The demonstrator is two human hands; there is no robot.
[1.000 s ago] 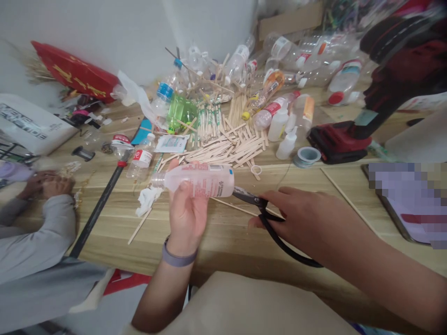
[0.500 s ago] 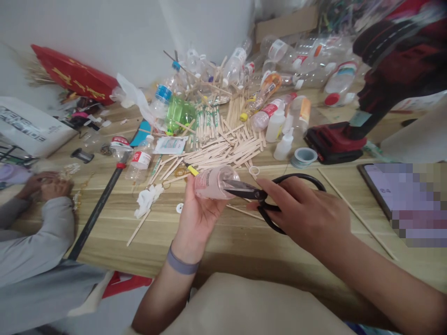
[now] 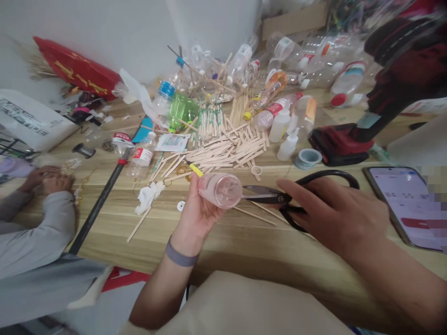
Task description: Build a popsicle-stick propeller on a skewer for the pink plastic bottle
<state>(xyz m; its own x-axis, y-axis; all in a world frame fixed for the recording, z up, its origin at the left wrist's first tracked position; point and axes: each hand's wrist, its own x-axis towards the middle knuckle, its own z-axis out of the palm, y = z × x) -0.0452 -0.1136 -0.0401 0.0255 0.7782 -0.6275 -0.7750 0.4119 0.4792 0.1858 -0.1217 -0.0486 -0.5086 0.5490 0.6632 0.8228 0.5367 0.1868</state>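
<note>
A pinkish clear plastic bottle piece (image 3: pixel 223 190) rests in my left hand (image 3: pixel 198 216), whose fingers curl round it from below, its round end facing right. My right hand (image 3: pixel 335 216) grips the handles of black scissors (image 3: pixel 267 195). The scissor blades point left, with their tips beside the right edge of the bottle piece. Behind my left hand a yellow-handled tool (image 3: pixel 195 169) lies near a heap of flat wooden sticks (image 3: pixel 223 151).
Clear bottles (image 3: pixel 282 49), a green bottle (image 3: pixel 183 111), a tape roll (image 3: pixel 308 158) and a red-black power tool (image 3: pixel 349 142) stand behind. A phone (image 3: pixel 401 204) lies right. At left, another person's hands (image 3: pixel 52 180) are near a black bar (image 3: pixel 98 209).
My right hand and the scissors have moved right, and the blades have come away from the bottle piece. The bottle piece has turned, showing more of its round end.
</note>
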